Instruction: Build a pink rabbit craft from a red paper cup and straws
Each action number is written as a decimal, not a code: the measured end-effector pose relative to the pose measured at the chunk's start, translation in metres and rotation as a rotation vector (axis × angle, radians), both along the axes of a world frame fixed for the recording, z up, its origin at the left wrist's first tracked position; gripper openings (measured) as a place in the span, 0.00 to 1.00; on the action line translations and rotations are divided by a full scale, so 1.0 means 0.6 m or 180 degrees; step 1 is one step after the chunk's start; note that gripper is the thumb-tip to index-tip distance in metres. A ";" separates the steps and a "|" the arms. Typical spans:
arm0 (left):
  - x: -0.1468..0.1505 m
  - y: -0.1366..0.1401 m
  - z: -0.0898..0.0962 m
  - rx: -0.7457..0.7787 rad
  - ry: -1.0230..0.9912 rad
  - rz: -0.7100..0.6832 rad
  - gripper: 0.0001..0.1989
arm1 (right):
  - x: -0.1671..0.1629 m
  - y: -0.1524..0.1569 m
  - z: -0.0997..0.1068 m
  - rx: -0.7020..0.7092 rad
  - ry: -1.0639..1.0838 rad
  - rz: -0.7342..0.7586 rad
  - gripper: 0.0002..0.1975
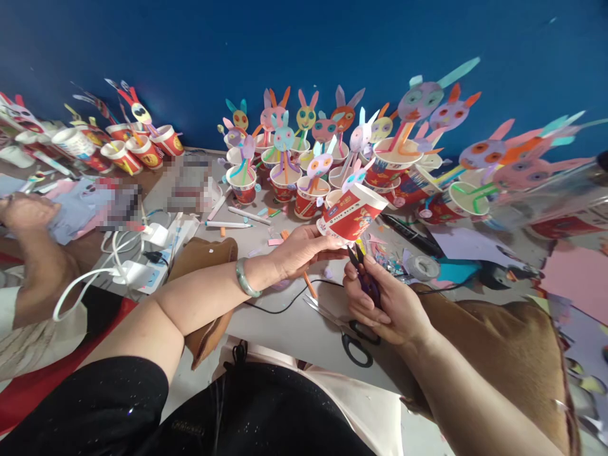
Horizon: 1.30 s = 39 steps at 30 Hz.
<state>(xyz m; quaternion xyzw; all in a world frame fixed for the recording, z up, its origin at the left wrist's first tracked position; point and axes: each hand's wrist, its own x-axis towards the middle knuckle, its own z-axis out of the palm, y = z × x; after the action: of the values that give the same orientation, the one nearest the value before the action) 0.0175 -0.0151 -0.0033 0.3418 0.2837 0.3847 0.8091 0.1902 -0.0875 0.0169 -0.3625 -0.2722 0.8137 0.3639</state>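
My left hand (301,250) is closed on a red and white paper cup (354,214), which it holds tilted above the table with the thumb along the side. My right hand (387,301) grips a small tool with purple handles and dark pointed jaws (368,278). Its jaws are spread a little and reach up to the cup's lower edge; whether they touch it I cannot tell. Just below that hand, a pair of black-handled scissors (356,351) lies on the table. An orange strip (310,284) rests near the scissors' tips.
Several paper cups with rabbit-faced figures (284,140) stand along the blue wall (190,57). Markers (228,225), a tape roll (422,268) and paper scraps surround the hands. At left are a power strip (164,259) with white cables and another person's arm (35,247).
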 end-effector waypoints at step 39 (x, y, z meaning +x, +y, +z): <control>0.004 -0.009 0.006 -0.0303 -0.0075 -0.0043 0.18 | -0.020 -0.013 -0.011 0.0160 0.0087 -0.0447 0.21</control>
<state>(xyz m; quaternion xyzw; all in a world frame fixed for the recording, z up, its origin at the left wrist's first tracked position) 0.0202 -0.0204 0.0005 0.3003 0.2899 0.3693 0.8303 0.1782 -0.0955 0.0103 -0.3602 -0.2615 0.7839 0.4328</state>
